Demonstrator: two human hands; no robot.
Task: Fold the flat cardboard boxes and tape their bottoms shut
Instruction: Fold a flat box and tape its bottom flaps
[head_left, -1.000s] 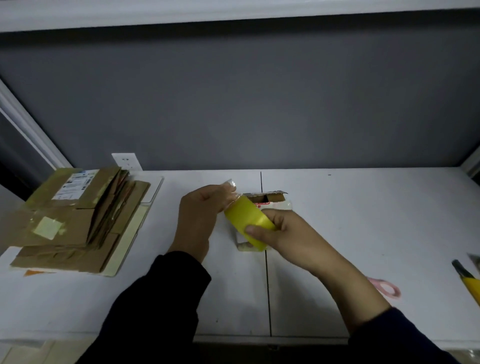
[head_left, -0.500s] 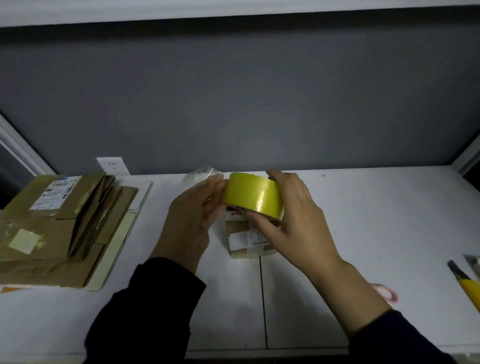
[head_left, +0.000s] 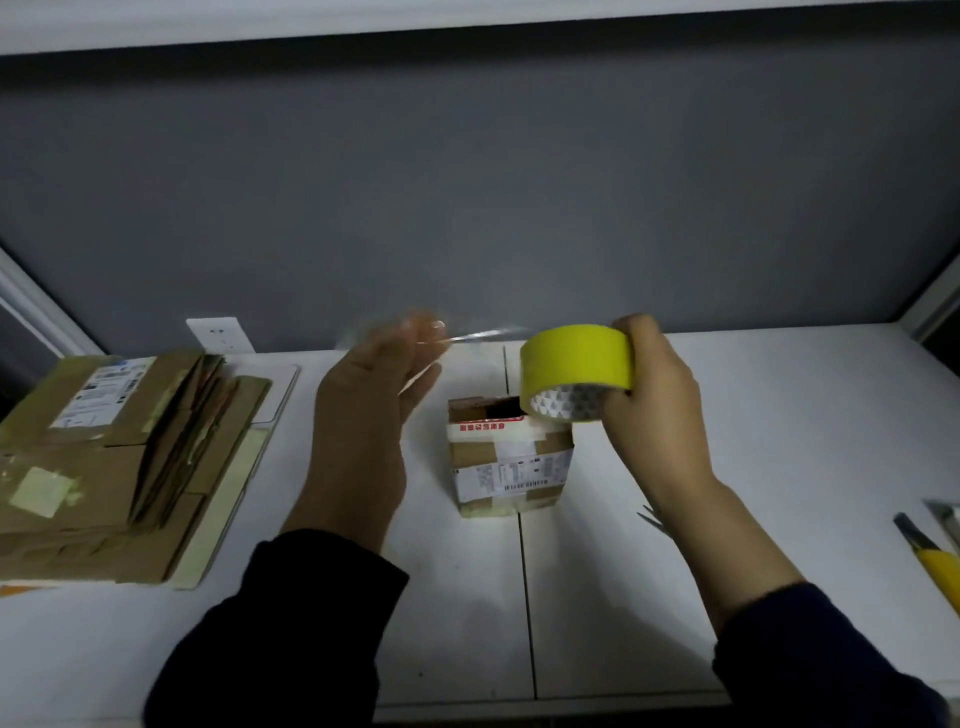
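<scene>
**White table (head_left: 779, 415) under a grey wall (head_left: 467, 182): tape stretched off the roll**

White tabletop fills the lower view, and both hands are raised above it. The right hand (head_left: 660, 415) grips a yellow roll of packing tape (head_left: 576, 358), fingers curled over its far rim. The left hand (head_left: 363, 415) is blurred, but its fingertips appear to pinch the free end of a clear strip of tape (head_left: 483, 335), which runs taut from the roll across to them.

Between the hands, just below the roll, a small brown cardboard box (head_left: 509, 457) stands on the table. It is already folded, and a dark gap is open at its top.

My read is that the taping step is in hand. The next move calls for lowering the strip onto the box's seam, pressing it flat, then cutting it free.

A white shipping label with a barcode wraps the box's near face. Red characters sit on a white band above it, too small to read. Faint grey printing lines the roll's core, also illegible.

Well left of the left hand lies a stack of flat brown cardboard boxes (head_left: 104, 467). Its top sheet carries a white label I cannot read. A white wall socket (head_left: 221, 335) sits behind the stack. Far right of the right hand, a yellow-handled tool (head_left: 935, 561) shows at the frame's edge.
</scene>
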